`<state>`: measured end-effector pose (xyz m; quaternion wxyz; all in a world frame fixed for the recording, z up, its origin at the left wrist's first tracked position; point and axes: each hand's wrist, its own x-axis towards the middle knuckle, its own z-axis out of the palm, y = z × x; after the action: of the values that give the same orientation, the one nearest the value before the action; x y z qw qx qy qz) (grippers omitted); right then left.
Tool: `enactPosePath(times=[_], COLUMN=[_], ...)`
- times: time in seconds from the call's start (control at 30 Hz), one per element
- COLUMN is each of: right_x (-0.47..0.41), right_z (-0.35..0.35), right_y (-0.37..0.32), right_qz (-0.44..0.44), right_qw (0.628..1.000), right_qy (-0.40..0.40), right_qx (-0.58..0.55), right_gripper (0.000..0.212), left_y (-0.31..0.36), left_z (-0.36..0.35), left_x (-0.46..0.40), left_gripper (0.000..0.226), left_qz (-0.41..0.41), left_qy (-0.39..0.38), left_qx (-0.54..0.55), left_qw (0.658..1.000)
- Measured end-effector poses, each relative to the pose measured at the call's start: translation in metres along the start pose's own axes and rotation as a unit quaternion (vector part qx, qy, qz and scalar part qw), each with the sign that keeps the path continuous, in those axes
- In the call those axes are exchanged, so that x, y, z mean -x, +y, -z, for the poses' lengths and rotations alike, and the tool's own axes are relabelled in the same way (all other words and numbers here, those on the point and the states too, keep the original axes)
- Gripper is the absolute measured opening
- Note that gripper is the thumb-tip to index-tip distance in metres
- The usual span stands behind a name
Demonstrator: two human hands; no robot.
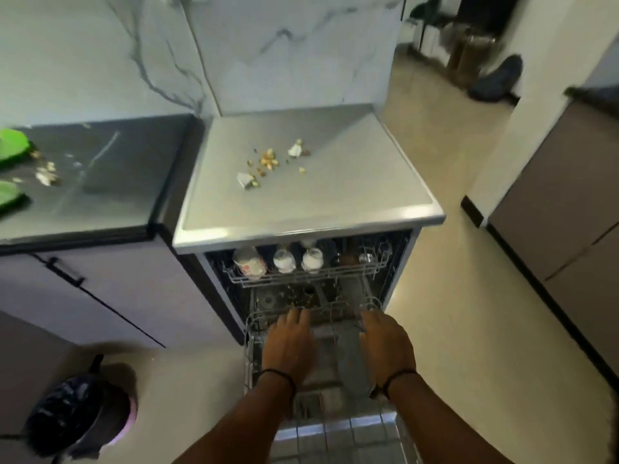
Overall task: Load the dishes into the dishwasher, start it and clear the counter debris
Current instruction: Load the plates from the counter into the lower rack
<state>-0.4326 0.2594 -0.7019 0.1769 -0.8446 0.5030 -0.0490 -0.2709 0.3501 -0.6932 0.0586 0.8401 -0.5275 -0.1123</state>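
The dishwasher point(398, 262) stands open, its door folded down toward me. Its lower rack point(252, 349) is pulled out over the door. My left hand point(290, 346) lies flat on the rack's left part. My right hand point(387, 346) rests on the rack's right side, against a grey plate point(351, 370) standing in it; whether the fingers grip it I cannot tell. The upper rack point(301, 274) holds white cups point(284, 259) and a glass. Food debris and crumpled paper point(268, 160) lie on the grey top point(335, 195) above the dishwasher.
Green plates point(11, 145) and more crumbs point(47, 175) sit on the dark counter point(110, 182) at left. A bin lined with a black bag point(77, 410) stands on the floor at lower left. Cabinets line the right side, with open floor between.
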Motion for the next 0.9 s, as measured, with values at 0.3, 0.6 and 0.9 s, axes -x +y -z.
enactPosePath(times=[0.3,0.6,0.9], right_x=[0.015,0.035,0.081], right_z=[0.148,0.195,0.137], right_y=[-0.111,-0.323,-0.535], right_qz=[0.146,0.328,0.401], right_qw=[0.987,0.94,0.913], right_qy=[0.059,0.088,0.078], right_qx=[0.032,0.013,-0.016], right_gripper=[0.058,0.052,0.048], left_y=[-0.038,-0.168,-0.351], left_z=[0.173,0.308,0.371], left_x=[0.064,0.145,0.232], left_gripper=[0.051,0.057,0.051], left_qz=[0.059,0.2,0.263], left_qy=[0.115,0.239,0.292], left_qx=[-0.021,-0.036,-0.051], left_qw=[0.991,0.949,0.918])
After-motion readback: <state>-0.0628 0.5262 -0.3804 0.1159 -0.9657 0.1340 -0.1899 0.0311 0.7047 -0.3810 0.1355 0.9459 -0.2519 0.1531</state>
